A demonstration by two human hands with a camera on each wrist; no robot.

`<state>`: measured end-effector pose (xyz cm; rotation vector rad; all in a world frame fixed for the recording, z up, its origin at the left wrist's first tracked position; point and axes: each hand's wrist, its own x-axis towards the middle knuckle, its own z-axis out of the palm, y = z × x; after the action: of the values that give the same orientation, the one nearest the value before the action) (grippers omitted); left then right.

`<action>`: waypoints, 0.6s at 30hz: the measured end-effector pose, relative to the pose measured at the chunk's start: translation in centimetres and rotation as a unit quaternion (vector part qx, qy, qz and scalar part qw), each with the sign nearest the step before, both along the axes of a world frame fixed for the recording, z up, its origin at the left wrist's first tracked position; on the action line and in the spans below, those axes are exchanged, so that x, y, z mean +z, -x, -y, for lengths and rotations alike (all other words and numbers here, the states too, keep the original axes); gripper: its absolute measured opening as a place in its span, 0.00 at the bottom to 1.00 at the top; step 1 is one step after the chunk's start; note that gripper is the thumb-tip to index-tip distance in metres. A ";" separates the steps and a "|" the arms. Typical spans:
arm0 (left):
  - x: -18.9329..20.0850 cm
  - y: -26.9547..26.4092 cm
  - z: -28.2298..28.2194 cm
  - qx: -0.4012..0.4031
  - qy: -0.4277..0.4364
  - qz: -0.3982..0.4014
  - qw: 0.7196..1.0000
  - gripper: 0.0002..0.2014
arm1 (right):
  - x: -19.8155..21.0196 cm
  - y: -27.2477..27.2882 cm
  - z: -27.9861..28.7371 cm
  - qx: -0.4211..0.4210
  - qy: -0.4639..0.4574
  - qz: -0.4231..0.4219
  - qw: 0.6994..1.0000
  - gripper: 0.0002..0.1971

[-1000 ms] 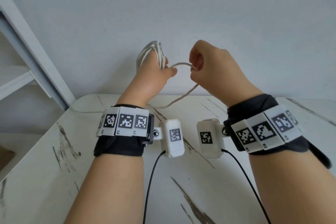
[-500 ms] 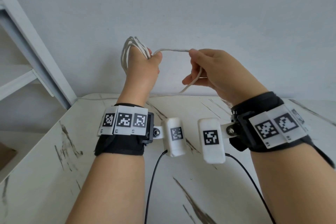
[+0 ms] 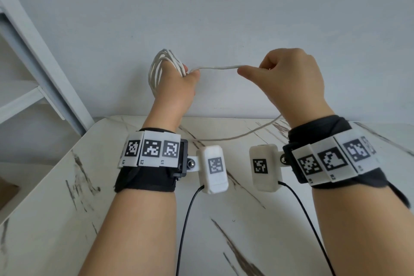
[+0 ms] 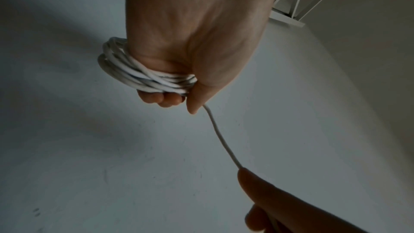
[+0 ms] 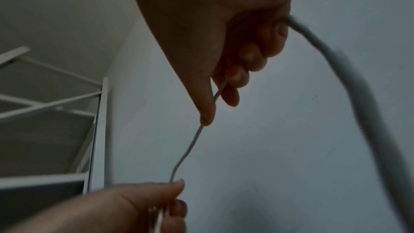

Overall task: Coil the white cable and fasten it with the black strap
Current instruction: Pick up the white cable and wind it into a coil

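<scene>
My left hand (image 3: pixel 177 83) is raised above the table and grips several loops of the white cable (image 3: pixel 158 71), wound round its fingers (image 4: pixel 161 97); the coil (image 4: pixel 143 75) shows plainly in the left wrist view. A short straight run of cable (image 3: pixel 217 67) spans to my right hand (image 3: pixel 289 80), which pinches it between thumb and curled fingers (image 5: pixel 233 81). Below the right hand the loose cable (image 3: pixel 242 135) sags to the table. No black strap is in view.
A white marble-patterned table (image 3: pixel 67 208) lies below my forearms, against a plain grey-white wall (image 3: pixel 224 6). A white shelf frame (image 3: pixel 38 69) stands at the left. Black leads (image 3: pixel 186 219) hang from the wrist cameras.
My right hand has moved right and slightly up, away from the left, drawing a longer straight run of cable between them. The left hand still holds the coil.
</scene>
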<state>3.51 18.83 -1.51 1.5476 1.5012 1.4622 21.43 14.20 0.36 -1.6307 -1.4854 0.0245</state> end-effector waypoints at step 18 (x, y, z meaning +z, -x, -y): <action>1.0 -0.4 3.3 -0.372 0.179 -0.063 0.909 0.17 | -0.4 -1.1 -0.9 0.054 -0.085 -0.103 0.989 0.13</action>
<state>3.96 15.53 -0.55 1.7189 0.9769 0.6198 22.56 15.13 -0.08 -1.3664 -1.3757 0.1204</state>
